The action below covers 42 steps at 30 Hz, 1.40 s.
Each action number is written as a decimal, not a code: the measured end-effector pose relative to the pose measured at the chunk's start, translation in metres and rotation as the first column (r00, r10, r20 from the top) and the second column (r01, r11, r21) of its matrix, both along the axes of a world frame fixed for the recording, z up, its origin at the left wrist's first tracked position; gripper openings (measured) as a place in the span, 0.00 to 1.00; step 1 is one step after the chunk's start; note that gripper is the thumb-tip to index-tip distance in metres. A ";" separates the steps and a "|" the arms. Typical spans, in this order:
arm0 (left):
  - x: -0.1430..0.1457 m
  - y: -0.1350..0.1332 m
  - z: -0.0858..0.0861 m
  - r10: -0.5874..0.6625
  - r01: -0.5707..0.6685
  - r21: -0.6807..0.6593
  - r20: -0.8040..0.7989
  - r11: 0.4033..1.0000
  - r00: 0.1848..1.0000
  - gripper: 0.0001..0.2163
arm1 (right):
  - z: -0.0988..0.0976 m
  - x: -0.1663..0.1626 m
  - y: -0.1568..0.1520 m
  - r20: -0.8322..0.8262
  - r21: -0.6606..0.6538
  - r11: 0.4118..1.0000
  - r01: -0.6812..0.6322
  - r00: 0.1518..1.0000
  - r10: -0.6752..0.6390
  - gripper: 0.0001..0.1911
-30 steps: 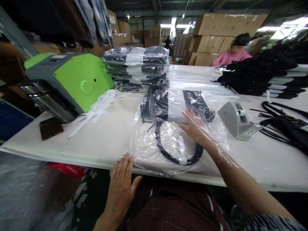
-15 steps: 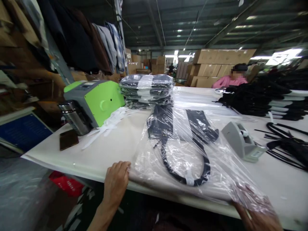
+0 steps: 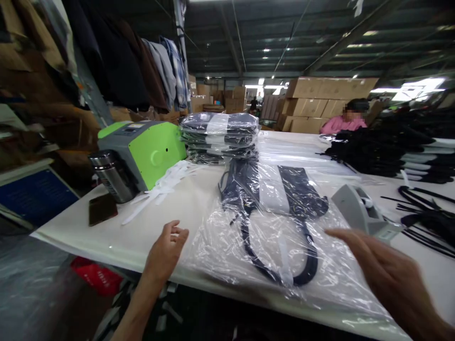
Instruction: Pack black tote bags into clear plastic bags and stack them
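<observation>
A dark bag with a long looped handle (image 3: 311,258) lies inside a clear plastic bag (image 3: 216,255) on the white table. A white paper band (image 3: 273,189) wraps its body, and a white strip (image 3: 284,258) sits on the loop. Just left of the plastic, my left hand (image 3: 166,253) hovers with fingers loosely bent and apart, holding nothing. Over the plastic's right side, my right hand (image 3: 387,270) is open, its fingers stretched toward the dark bag. Whether it touches the film I cannot tell.
Wrapped bags (image 3: 220,137) are stacked behind, beside a green-grey machine (image 3: 152,151). A steel flask (image 3: 112,175), a phone (image 3: 102,209) and white paper strips (image 3: 165,182) lie left. A grey tape dispenser (image 3: 362,208) and black bags (image 3: 387,147) stand right. A person in pink (image 3: 343,124) is beyond.
Both hands have let go of the plastic's near edge. My left hand has shifted slightly left and up; my right hand has risen from the front edge. The plastic now lies looser and more crumpled.
</observation>
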<state>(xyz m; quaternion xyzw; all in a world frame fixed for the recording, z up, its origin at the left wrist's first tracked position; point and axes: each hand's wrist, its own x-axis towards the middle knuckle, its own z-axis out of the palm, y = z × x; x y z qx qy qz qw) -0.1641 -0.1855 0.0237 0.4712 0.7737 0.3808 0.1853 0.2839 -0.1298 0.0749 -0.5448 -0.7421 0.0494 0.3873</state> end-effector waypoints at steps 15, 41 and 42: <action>0.003 0.015 -0.024 -0.116 0.125 -0.109 0.085 0.986 0.990 0.35 | -0.078 -0.225 0.151 0.407 -0.263 0.915 -0.306 0.824 0.393 0.33; 0.116 0.191 0.065 -0.556 0.490 0.265 0.334 0.830 0.761 0.23 | -0.021 -0.164 0.117 -0.739 -0.422 0.747 -0.514 0.672 0.045 0.07; 0.109 0.196 0.060 -0.560 0.514 0.246 0.176 0.822 0.810 0.21 | -0.028 -0.162 0.124 -0.776 -0.446 0.714 -0.540 0.630 -0.009 0.06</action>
